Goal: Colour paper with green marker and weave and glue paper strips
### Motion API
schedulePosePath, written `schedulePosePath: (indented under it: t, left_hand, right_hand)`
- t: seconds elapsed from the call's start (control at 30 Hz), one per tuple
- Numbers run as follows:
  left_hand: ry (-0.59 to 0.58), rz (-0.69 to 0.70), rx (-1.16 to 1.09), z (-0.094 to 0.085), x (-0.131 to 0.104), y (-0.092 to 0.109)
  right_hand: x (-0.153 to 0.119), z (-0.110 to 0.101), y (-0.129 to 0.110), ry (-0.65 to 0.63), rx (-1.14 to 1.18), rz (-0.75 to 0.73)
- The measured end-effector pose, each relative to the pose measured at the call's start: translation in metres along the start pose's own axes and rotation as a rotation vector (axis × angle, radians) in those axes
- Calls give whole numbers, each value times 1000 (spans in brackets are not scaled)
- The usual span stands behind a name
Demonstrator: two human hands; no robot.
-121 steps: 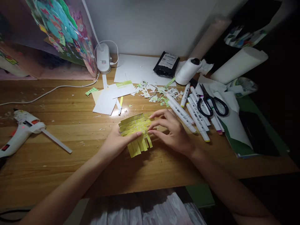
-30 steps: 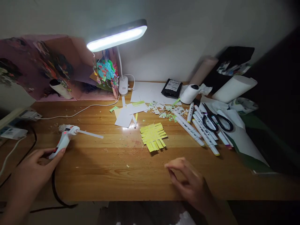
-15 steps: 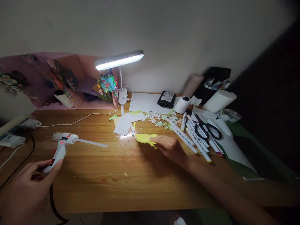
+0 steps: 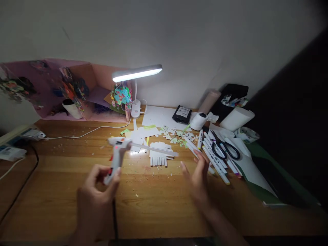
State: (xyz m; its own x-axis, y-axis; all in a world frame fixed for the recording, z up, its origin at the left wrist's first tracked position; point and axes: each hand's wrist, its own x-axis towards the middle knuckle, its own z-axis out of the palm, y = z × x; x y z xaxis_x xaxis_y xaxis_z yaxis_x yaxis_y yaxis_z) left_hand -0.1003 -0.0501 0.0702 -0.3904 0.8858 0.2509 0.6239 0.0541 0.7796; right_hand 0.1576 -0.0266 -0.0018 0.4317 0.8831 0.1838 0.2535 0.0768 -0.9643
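Note:
My left hand [image 4: 96,194] grips the handle of a white glue gun [image 4: 118,153], raised over the table with its nozzle to the left. A long glue stick [image 4: 156,149] juts from the gun's back towards the right. Beneath that stick, a piece of paper cut into strips [image 4: 159,160] lies flat with its white side up. To the right of this paper, my right hand [image 4: 198,174] is held with its fingers apart and nothing in them, somewhat blurred.
A lit lamp [image 4: 137,73] stands behind white paper sheets [image 4: 134,136] and green-white scraps [image 4: 174,133]. On the right are markers [image 4: 215,157], black-handled scissors [image 4: 225,150] and a white roll [image 4: 237,119]. A pink box [image 4: 102,75] stands at the back left.
My left hand has carried the glue gun to the right. The fringed paper, yellow side up in my right hand before, now lies white side up on the table, and that hand has let go.

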Motion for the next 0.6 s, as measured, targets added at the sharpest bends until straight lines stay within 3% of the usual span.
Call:
schedulePosePath:
  t: [0.03, 0.1, 0.17, 0.27, 0.37, 0.47, 0.6]
  left_hand:
    - [-36, 62, -43, 12, -4, 11]
    - [-112, 188, -109, 37, -14, 26]
    - [-188, 311, -132, 60, -24, 35]
    - [-245, 470, -100, 82, -36, 40]
    - [-402, 684, -85, 86, -31, 36]
    - [-602, 848, 30, 83, -3, 23]
    - [-662, 903, 172, 92, 41, 1]
  right_hand:
    - [-9, -3, -4, -87, -19, -29]
    - [-24, 0, -18, -508, 133, 52]
    - [-32, 11, -34, -674, 353, 132]
    - [-29, 31, -48, -568, 517, 245]
    - [-19, 35, -46, -425, 578, 391]
    - [-12, 21, -33, -323, 563, 419]
    - [-10, 2, -15, -193, 453, 408]
